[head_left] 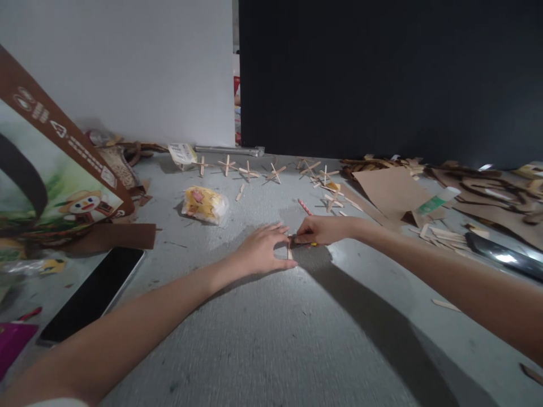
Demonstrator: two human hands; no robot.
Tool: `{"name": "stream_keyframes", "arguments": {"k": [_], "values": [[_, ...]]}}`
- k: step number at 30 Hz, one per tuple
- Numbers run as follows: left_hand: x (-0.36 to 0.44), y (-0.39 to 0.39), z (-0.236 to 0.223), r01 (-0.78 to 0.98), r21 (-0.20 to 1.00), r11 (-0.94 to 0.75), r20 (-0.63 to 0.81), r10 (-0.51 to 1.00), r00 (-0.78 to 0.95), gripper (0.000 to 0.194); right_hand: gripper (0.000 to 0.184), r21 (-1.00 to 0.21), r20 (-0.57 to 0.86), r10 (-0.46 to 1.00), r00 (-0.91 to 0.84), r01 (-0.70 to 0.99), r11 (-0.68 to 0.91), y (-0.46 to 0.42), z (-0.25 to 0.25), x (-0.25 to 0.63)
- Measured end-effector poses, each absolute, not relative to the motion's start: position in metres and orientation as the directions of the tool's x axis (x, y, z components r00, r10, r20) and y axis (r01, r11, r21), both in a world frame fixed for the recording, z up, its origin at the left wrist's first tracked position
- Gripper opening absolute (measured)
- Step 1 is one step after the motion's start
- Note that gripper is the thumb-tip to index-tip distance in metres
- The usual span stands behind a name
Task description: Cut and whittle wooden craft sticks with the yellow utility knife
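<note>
1. Fingers first, in the head view: the left hand [263,249] has its fingers spread flat on the grey table [237,339]. Its thumb is at the near end of a small wooden stick [290,254]. The right hand [324,229] is curled up, and its thumb and finger pinch a small dark thing [300,241] over the far part of the stick.
2. The stick lies on the table between the two hands. Crossed sticks [275,173] sit farther back, and a pile of loose sticks [443,238] is off to the right.
3. The stick could slip or spin, because it is thin and the left hand seems to hold it only by its ends.
4. If the small dark thing is sharp, it could slide off and nick the left thumb or a fingertip, because they are so near.
5. If the stick snaps, a bit could fly off, because pushing hard on thin wood can break it.
6. The right hand hides much of the small dark thing, so I can't tell what it is. A yellow bit [314,244] peeks out under the hand. The left fingertips are blurry, and I can't tell how hard they press. The picture edge cuts off the phone-side paper bag [63,152].
</note>
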State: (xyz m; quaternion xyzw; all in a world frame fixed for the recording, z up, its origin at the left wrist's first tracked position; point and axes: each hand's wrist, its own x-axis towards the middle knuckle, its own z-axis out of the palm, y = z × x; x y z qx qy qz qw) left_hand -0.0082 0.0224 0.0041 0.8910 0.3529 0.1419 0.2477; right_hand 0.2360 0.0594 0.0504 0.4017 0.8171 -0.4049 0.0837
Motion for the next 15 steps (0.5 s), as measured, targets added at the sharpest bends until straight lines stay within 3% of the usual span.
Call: {"name": "stream_keyframes", "arguments": {"k": [15], "values": [[-0.008,0.023,0.002,0.551,0.531,-0.644,0.102,0.694,0.713,0.054,0.049,-0.479,-0.668,0.560,-0.490,0.859,0.180,0.061,0.064,0.225]]}}
